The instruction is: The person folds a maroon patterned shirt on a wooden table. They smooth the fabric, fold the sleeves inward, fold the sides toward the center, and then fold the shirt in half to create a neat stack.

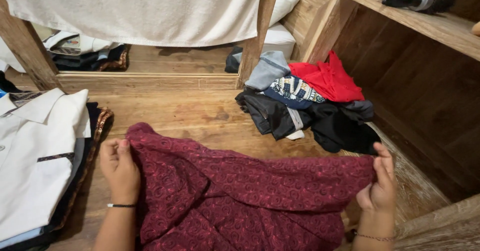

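A person kneeling at a wooden floor point(190, 113) stretches a dark red patterned garment point(240, 196) between both hands. The left hand point(119, 168) pinches the cloth's upper left edge in a closed grip, a thin dark band at the wrist; the right hand point(380, 183) clamps the opposite edge, fingers curled tight over the fabric. The garment hangs spread between them, low over the floorboards and close to the person. To the left lies a folded stack topped by a white shirt point(35, 151). Beyond the cloth, a loose heap of clothes point(305, 103), red, black, grey and patterned blue, sits against a wooden shelf unit point(430, 66). A pale towel point(145, 8) drapes above.
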